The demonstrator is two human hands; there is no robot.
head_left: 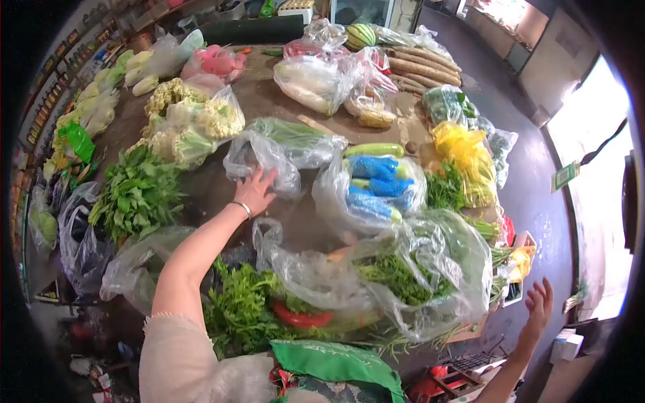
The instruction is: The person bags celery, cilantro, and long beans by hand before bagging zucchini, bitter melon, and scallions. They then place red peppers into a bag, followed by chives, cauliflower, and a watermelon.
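Note:
My left hand (254, 193) reaches over the middle of the table, fingers spread, with its fingertips at the edge of a crumpled clear plastic bag (285, 173). Just behind that lies a bag of long green stalks (295, 140). To the hand's right, blue-wrapped green gourds (376, 176) fill another clear bag. Off the table's right side, my right hand (537, 305) is raised with fingers apart and holds nothing. Closer to me, a big clear bag (437, 235) partly covers leafy greens (403, 275). A loose leafy bunch (242, 302) lies below my left forearm.
Cauliflower (195, 121) and a leafy green bunch (138, 191) lie on the left. At the back are bagged white vegetables (312, 84), a watermelon (361, 37) and long brown roots (420, 66). A yellow bag (463, 151) sits along the right edge, beside the floor (537, 195).

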